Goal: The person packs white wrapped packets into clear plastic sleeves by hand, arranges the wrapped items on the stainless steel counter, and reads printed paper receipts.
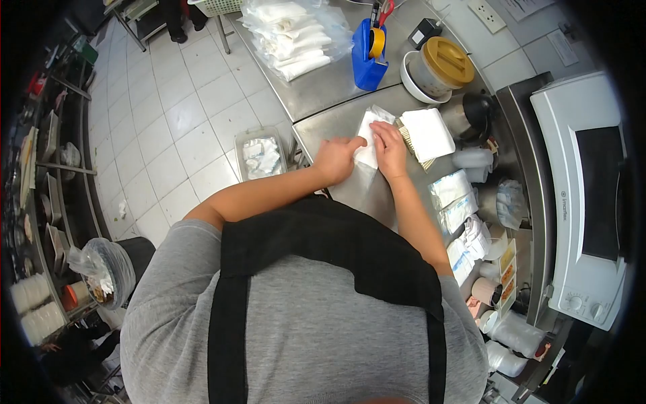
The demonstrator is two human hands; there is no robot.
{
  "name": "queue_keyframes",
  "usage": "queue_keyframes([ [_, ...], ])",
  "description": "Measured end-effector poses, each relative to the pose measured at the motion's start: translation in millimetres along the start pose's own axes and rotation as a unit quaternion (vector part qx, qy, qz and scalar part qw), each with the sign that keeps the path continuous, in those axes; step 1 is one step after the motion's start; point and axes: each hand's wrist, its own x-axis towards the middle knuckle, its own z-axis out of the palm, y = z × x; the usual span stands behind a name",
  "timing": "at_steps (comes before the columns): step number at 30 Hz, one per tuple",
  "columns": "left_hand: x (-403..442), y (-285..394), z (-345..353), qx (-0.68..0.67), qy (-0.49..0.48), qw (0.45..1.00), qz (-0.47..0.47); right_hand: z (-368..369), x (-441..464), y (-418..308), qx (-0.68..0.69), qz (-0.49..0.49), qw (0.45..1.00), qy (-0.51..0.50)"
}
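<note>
A clear plastic bag [367, 176] with white folded contents, which look like napkins, lies on the steel counter in front of me. My left hand [338, 159] is closed on the left edge of the bag, its fingers at the white contents. From the other side, my right hand [389, 149] grips the bag with bent fingers over its upper right part. Right beside that hand lies a stack of white napkins [431, 134], partly over a bundle of thin light-brown sticks [407, 137]. Whether one of these sticks is in the bag I cannot tell.
Filled plastic bags [289, 40] are piled at the back, near a blue tape dispenser [369, 57] and a yellow-lidded tub [447, 64]. White packets [457, 202] line the right side. A microwave [579, 195] stands farther right; a plastic bin [261, 155] of packets sits left of the counter.
</note>
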Motion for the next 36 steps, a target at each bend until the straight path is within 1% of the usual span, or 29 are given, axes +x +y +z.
queue_keyframes([
  [2,1,1,-1,-0.014,0.007,1.000,0.017,0,-1,-3,0.001,-0.007,1.000,-0.002],
  [4,2,3,-3,-0.045,0.008,0.999,0.025,0,-2,-9,0.046,0.017,0.999,-0.009],
  [8,16,3,0,-0.081,-0.013,0.995,-0.050,-4,-5,-19,0.130,0.077,0.988,-0.020],
  [10,24,10,-3,-0.098,-0.022,0.990,-0.102,-6,-9,-19,0.074,0.058,0.995,0.016],
  [11,28,13,-4,-0.082,-0.025,0.990,-0.115,-8,-13,-19,0.046,0.049,0.997,0.033],
  [13,34,16,-3,-0.051,-0.030,0.988,-0.140,-7,-25,-21,0.053,0.101,0.990,0.080],
  [14,35,15,-1,-0.052,-0.034,0.988,-0.138,-6,-30,-23,0.057,0.127,0.985,0.103],
  [17,39,12,4,-0.055,-0.049,0.987,-0.142,-3,-42,-27,0.072,0.154,0.983,0.074],
  [19,43,12,7,-0.062,-0.054,0.984,-0.157,-2,-42,-28,0.063,0.145,0.985,0.065],
  [22,46,8,14,-0.075,-0.008,0.983,-0.165,-2,-43,-29,0.067,0.150,0.985,0.052],
  [25,50,7,15,-0.071,-0.009,0.978,-0.194,-2,-44,-30,0.069,0.155,0.985,0.034],
  [28,57,3,12,-0.082,-0.055,0.975,-0.197,-1,-44,-30,0.052,0.143,0.988,0.026],
  [31,59,2,15,-0.100,-0.053,0.979,-0.172,0,-44,-29,0.044,0.135,0.989,0.033],
  [35,58,-1,21,-0.095,-0.029,0.978,-0.183,2,-45,-26,0.046,0.134,0.988,0.055],
  [36,59,-3,22,-0.090,-0.026,0.978,-0.185,2,-45,-27,0.056,0.143,0.987,0.043],
])
